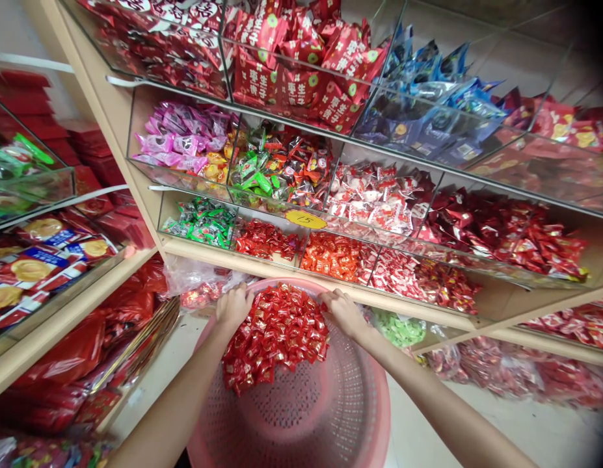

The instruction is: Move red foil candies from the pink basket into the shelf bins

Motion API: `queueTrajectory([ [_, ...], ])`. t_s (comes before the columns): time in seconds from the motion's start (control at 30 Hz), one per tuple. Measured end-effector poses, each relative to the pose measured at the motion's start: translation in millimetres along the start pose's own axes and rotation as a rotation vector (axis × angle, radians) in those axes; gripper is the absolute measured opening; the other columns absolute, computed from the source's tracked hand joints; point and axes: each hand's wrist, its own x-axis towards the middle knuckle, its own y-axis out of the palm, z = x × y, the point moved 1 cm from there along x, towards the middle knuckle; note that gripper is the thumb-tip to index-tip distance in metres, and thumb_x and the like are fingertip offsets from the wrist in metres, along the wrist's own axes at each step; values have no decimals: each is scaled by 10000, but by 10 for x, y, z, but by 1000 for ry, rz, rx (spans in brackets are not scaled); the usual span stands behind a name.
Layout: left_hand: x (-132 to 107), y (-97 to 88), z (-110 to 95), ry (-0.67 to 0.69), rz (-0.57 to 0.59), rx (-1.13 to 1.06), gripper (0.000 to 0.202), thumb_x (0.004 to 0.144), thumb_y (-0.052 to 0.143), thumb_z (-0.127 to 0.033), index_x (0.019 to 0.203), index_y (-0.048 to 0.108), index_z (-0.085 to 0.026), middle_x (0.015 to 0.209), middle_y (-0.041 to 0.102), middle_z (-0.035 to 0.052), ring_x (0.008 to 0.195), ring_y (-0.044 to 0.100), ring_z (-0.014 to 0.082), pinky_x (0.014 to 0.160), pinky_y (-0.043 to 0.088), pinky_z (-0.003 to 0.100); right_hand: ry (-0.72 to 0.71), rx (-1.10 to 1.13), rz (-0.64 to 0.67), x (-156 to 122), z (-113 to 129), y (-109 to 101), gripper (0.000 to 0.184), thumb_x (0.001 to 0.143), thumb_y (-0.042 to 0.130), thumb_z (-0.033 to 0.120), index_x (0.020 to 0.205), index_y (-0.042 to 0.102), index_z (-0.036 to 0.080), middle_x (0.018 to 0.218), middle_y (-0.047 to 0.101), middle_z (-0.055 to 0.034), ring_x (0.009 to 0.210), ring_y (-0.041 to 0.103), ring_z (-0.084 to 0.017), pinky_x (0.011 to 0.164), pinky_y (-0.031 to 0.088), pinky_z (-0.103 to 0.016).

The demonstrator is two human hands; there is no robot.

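A pink plastic basket (330, 416) fills the lower middle of the head view, tilted toward a shelf of clear candy bins (281, 260). A heap of red wrapped candies (274, 335) lies at the basket's far rim. My left hand (234, 307) rests on the left side of the heap at the rim, fingers curled down. My right hand (344, 311) sits on the heap's right side, fingers bent over the rim and candies. Whether either hand grips candies or the rim is hidden.
The clear bins hold red, green, purple, white and blue sweets; a yellow price tag (305, 220) reads 15. Plastic bags of candy (198, 279) lie under the shelf. Another shelf (47, 260) with boxed snacks stands at left. The pale floor (477, 422) shows at right.
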Motion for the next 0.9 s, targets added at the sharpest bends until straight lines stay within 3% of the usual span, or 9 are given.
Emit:
queueTrajectory([
  [0.13,7,15,7,13,-21,0,447,851,255,-405,1064,573,-174,893,681,125,817,641,269,692,463,349,-18,-132,61,2,48,9,187,795,486,106,943,575,177,985,604,-112,958,490,-225,830,333,-304],
  [0.37,10,24,12,18,-27,-2,452,849,244,-405,1056,574,-174,876,682,125,806,642,279,682,464,360,17,-53,116,57,73,114,254,788,401,28,894,596,152,913,628,-102,847,567,-179,739,365,-250],
  [0.57,15,31,6,17,-20,7,448,849,246,-396,1062,573,-176,890,680,123,817,640,271,691,461,355,24,221,5,131,-96,116,265,722,416,28,842,619,149,830,640,-43,783,554,-143,713,374,-222],
  [0.7,15,24,5,15,-14,6,461,852,237,-405,1061,576,-172,885,680,128,820,639,271,691,459,351,85,331,15,147,-164,109,274,685,399,20,798,622,131,704,614,-14,640,522,-119,616,369,-202],
  [0.9,12,47,24,30,-40,10,445,851,245,-398,1047,575,-173,880,682,118,803,642,269,678,460,348,13,122,76,116,-103,155,271,732,386,21,853,601,135,881,631,-61,818,532,-142,730,359,-221],
])
